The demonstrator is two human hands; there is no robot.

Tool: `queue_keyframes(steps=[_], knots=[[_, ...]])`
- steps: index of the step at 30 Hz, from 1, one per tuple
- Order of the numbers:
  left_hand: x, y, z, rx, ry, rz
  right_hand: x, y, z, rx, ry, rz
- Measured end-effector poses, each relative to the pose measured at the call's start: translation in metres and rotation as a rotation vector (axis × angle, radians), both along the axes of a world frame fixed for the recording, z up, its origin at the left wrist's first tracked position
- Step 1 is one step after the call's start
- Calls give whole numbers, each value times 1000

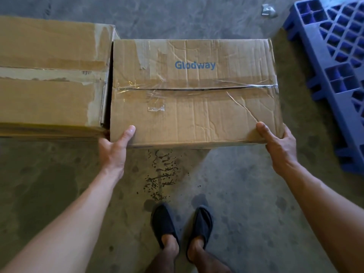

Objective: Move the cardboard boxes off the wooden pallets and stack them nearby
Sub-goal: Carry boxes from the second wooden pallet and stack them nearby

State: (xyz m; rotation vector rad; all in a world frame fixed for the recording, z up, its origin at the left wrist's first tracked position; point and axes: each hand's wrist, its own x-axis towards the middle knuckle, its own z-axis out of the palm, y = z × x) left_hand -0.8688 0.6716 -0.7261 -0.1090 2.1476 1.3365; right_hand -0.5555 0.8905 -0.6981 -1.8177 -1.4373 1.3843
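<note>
Head view: we look down on a stained grey concrete floor (pixel 236 184). A blue plastic pallet (pixel 332 56) is cut off at the right, and a crumpled scrap (pixel 268 10) lies near the top. The taped cardboard box (pixel 197 115) is sealed, its contents hidden. It sits just beside a second box (pixel 49 95), with a narrow dark gap between them. The left hand (pixel 113 150) grips its near left corner and the right hand (pixel 279 148) its near right corner. The thumbs lie on top and the fingers are hidden under the edge. We cannot tell whether it touches the floor.
</note>
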Motion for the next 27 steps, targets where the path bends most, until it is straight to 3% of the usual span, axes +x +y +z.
queue_keyframes(steps=[2,6,14,22,27], knots=[[-3,1,-2,53,-107,-6,2,2,0,-11,45,8],[-1,-1,22,136,-109,-61,6,3,20,-27,101,-5],[6,-4,127,245,-137,-88,13,-13,132,-30,249,-99],[36,-9,293,416,-30,-120,48,-10,294,77,329,-79],[75,-15,371,560,101,-26,65,21,365,162,411,82]])
